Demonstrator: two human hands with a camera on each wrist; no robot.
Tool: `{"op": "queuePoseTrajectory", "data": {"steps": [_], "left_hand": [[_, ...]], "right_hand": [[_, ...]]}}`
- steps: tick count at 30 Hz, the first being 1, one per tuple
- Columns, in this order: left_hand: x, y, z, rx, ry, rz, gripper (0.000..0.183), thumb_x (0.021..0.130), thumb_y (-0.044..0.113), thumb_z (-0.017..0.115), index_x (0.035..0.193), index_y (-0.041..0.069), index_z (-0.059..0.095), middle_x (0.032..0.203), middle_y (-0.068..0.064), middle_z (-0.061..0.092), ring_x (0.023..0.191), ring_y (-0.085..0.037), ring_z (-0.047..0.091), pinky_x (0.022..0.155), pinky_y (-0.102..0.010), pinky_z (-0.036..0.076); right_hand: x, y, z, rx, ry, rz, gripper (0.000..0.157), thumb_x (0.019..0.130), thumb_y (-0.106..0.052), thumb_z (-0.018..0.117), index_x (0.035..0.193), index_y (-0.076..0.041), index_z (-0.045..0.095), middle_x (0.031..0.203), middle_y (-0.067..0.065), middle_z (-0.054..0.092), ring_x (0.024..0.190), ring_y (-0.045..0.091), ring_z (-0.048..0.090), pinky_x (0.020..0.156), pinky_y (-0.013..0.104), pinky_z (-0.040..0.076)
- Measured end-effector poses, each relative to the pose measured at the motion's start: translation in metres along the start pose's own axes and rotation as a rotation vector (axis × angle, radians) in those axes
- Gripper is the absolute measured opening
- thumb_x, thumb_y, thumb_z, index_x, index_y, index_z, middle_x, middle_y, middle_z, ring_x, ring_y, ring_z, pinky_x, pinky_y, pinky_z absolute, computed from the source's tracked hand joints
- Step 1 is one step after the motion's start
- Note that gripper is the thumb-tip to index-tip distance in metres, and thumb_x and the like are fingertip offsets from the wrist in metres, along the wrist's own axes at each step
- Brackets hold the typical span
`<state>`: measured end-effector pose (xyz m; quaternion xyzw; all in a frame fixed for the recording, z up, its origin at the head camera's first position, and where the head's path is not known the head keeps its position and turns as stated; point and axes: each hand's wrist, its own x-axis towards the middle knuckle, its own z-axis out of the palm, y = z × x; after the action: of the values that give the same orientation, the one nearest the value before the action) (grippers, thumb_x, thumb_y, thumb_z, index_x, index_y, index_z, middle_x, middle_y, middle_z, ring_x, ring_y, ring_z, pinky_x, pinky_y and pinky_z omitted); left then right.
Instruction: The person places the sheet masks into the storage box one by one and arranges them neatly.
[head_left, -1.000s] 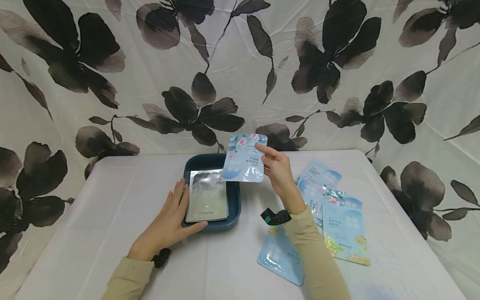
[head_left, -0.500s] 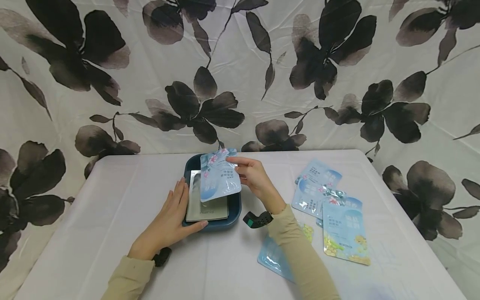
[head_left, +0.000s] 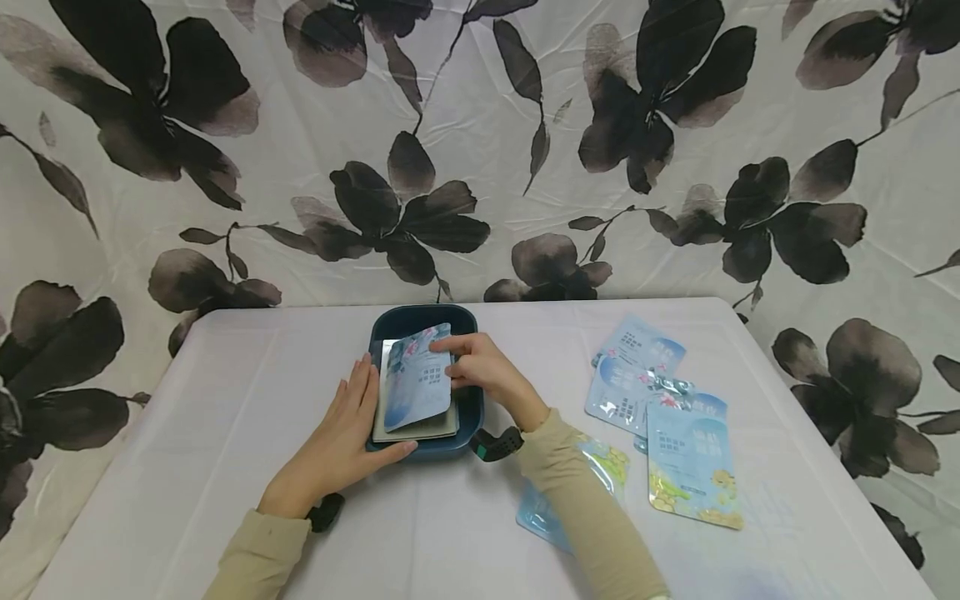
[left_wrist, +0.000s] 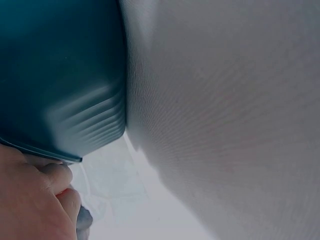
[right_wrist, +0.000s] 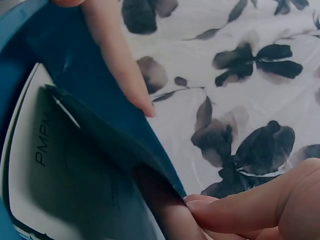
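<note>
My right hand [head_left: 487, 368] pinches the right edge of a light blue face mask sachet [head_left: 416, 387] between thumb and fingers. The sachet lies tilted over a silvery-green sachet [head_left: 420, 431] inside a dark blue tray [head_left: 471, 421]. In the right wrist view, the blue sachet's lower end comes down at the green sachet [right_wrist: 55, 190], which is printed PMPM. My left hand [head_left: 337, 433] rests along the tray's left rim, fingers straight, thumb at the near corner. From the left wrist, the tray's ribbed outer wall [left_wrist: 75, 90] shows beside part of the hand [left_wrist: 35, 200].
Several more light blue sachets [head_left: 686, 467] lie overlapping on the white tablecloth [head_left: 217, 392] to the right. Another sachet [head_left: 543, 512] is partly covered by the right forearm. A floral curtain [head_left: 480, 125] hangs behind the table's far edge.
My right hand has brought the blue sachet left and down, from above the tray's right side to over the green sachet. The left hand has stayed at the rim.
</note>
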<state>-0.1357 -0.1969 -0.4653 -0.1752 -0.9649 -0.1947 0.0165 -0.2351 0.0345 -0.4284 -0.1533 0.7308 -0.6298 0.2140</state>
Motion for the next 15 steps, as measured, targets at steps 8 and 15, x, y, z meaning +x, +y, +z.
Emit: {"op": "queuePoseTrajectory", "data": {"steps": [8,15], "left_hand": [[-0.001,0.0,-0.002,-0.011,0.0,-0.002,0.123,0.083,0.073,0.061,0.157,-0.002,-0.002,0.164,-0.015,-0.014,0.151,-0.031,-0.011,0.12,-0.055,0.004],[0.001,0.001,-0.003,0.011,0.004,-0.003,0.124,0.082,0.075,0.06,0.157,-0.002,-0.001,0.165,-0.015,-0.012,0.151,-0.033,-0.008,0.12,-0.056,0.006]], "right_hand": [[0.002,-0.007,0.008,-0.197,-0.018,0.016,0.055,0.08,0.019,0.048,0.134,0.008,0.057,0.116,0.021,0.063,0.07,0.014,0.058,0.055,0.022,0.048],[0.005,-0.012,0.01,-0.407,-0.077,0.04,0.064,0.074,0.014,0.041,0.137,0.007,0.055,0.122,0.019,0.059,0.057,0.012,0.037,0.053,0.023,0.032]]}}
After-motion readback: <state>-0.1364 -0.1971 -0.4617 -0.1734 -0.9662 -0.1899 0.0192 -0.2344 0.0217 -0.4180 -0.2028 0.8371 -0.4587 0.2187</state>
